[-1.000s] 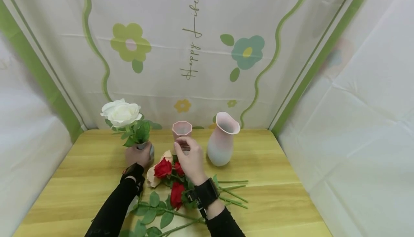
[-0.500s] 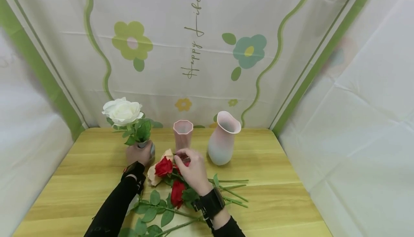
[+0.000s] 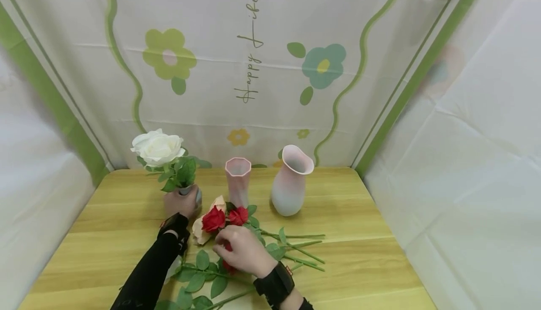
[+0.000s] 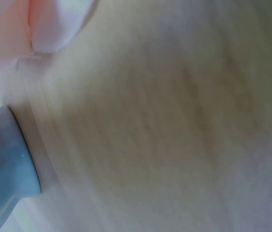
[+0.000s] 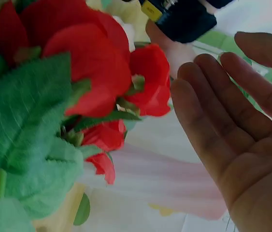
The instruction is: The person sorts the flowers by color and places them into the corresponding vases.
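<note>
My left hand [image 3: 179, 203] grips a small vase [image 3: 198, 198] at the left of the table, mostly hidden behind the fingers. A large white rose [image 3: 157, 148] with green leaves [image 3: 186, 171] stands in it. Blue-grey glaze [image 4: 5, 166] shows at the edge of the left wrist view. My right hand [image 3: 244, 250] hovers over the pile of roses, with its fingers loosely bent and nothing held in the right wrist view. Beneath and around it lie red roses [image 3: 213, 219], one partly covered by the hand, and peach roses [image 3: 199, 231].
A pink fluted vase [image 3: 238, 183] stands just behind the flowers. To its right is a wider pink-and-white vase [image 3: 289, 192] with a wavy rim. Green stems [image 3: 306, 253] point right across the wooden table [image 3: 359, 253], and leafy stems [image 3: 198, 282] lie in front.
My right hand has come back toward me, from in front of the pink fluted vase to over the front red rose, uncovering the rear red rose. The left hand stays on its vase.
</note>
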Demonstrator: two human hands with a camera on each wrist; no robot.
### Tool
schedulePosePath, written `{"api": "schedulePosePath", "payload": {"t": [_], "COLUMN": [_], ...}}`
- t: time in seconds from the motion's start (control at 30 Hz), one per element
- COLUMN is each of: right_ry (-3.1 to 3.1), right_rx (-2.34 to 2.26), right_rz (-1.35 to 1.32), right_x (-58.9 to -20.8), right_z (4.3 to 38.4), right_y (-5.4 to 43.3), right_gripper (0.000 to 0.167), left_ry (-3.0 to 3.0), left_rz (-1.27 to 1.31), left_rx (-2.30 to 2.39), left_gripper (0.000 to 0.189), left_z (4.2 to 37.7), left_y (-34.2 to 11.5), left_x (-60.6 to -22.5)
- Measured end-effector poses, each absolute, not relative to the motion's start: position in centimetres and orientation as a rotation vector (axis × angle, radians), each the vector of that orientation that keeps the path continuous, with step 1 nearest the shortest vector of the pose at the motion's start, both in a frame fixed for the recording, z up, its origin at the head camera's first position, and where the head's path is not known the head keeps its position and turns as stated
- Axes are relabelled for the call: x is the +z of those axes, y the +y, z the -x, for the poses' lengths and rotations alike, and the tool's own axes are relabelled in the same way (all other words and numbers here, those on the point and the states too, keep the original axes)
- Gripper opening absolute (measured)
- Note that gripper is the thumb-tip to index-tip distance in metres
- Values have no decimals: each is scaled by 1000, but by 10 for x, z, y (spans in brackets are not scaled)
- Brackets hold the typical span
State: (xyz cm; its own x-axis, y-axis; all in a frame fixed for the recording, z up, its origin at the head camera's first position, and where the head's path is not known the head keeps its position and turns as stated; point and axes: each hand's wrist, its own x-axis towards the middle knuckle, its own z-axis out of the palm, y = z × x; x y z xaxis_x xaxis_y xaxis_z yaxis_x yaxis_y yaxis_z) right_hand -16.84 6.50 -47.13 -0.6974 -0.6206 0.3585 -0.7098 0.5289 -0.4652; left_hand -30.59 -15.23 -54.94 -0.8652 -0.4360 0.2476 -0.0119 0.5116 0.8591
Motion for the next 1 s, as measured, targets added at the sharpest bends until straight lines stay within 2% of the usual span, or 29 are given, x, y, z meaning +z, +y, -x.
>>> {"api": "schedulePosePath", "payload": {"t": [0.7,0.93,1.0], "right_ry": [-2837,-2952,-2955], "right_rx": [669,619,592], "right_rz": [-1425,-1481,-1492], "right_x": [-494,-499,-501], "right_z": [138,135,134], "right_y": [62,65,65], "right_gripper": [3,13,21], "left_ry": [-2374,-2336,-2321], "left_rz": [-404,-382,-372], "left_rx": [-1267,-1266,-1260], "left_gripper": [44,41,40], "left_z": [303,304,305], "left_y": [-154,-153,-152], "left_x": [-551,-549,-549]}}
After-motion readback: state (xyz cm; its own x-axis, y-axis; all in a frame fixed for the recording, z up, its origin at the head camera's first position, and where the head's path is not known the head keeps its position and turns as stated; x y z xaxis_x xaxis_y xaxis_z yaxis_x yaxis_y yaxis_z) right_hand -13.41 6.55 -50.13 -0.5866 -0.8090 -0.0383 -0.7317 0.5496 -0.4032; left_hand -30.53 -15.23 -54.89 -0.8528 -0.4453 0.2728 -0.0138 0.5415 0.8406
